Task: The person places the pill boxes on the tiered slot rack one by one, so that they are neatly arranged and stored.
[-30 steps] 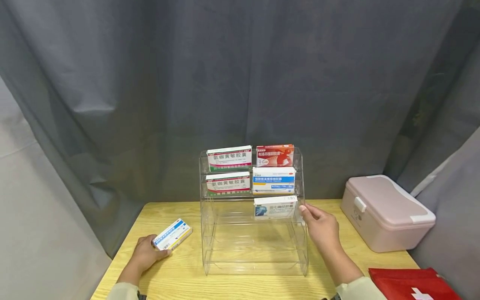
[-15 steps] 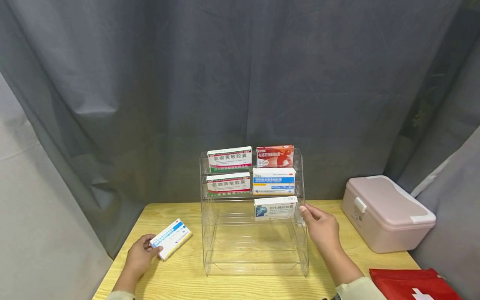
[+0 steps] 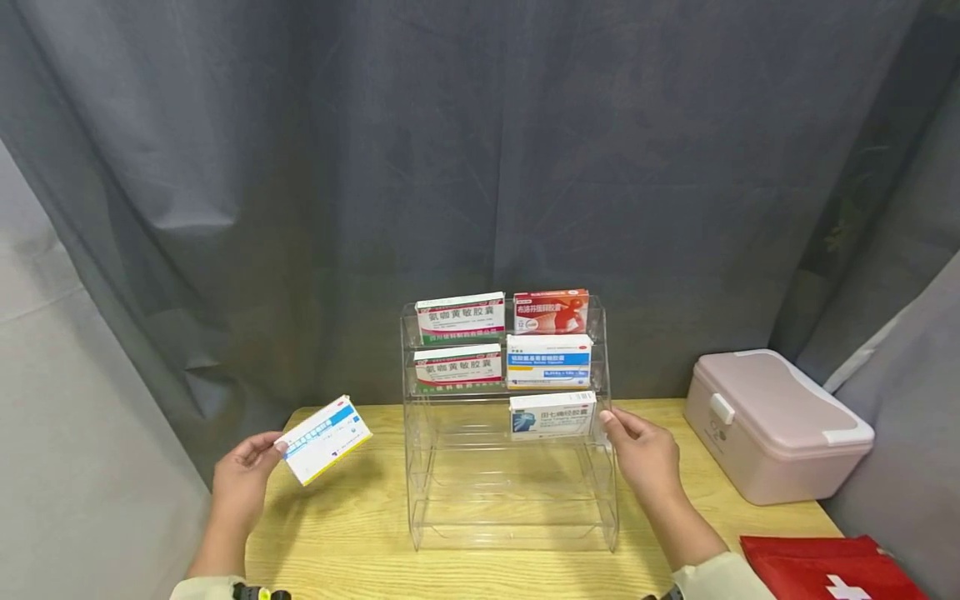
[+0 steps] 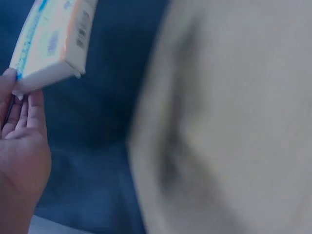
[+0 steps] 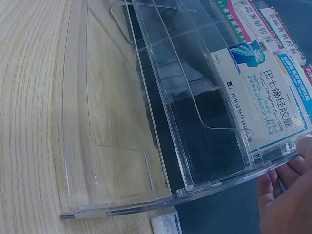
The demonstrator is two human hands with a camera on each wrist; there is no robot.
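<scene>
My left hand (image 3: pixel 243 479) pinches a white and blue medicine box (image 3: pixel 330 440) by its left corner, thumb on the printed face. The box is tilted and held above the table at the left; its barcoded edge shows in the left wrist view. At the right, my right hand (image 3: pixel 647 457) pinches the side panel of a clear tiered display rack (image 3: pixel 513 537), fingers behind the edge. Right beside those fingertips stands a white box with a blue head picture (image 3: pixel 553 417). Behind it stand another blue and white box (image 3: pixel 549 363) and a red box (image 3: pixel 551 313).
Two white, red and green boxes (image 3: pixel 459 367) fill the rack's upper left. A pink lidded case (image 3: pixel 776 425) stands at the table's right, with a red pouch bearing a white cross (image 3: pixel 832 567) in front. Grey curtains (image 3: pixel 450 167) hang behind the wooden table (image 3: pixel 337 550).
My left hand has lifted the blue and white medicine box off the table, moving left and up and tilting its face toward me. The right hand stays at the rack's side.
</scene>
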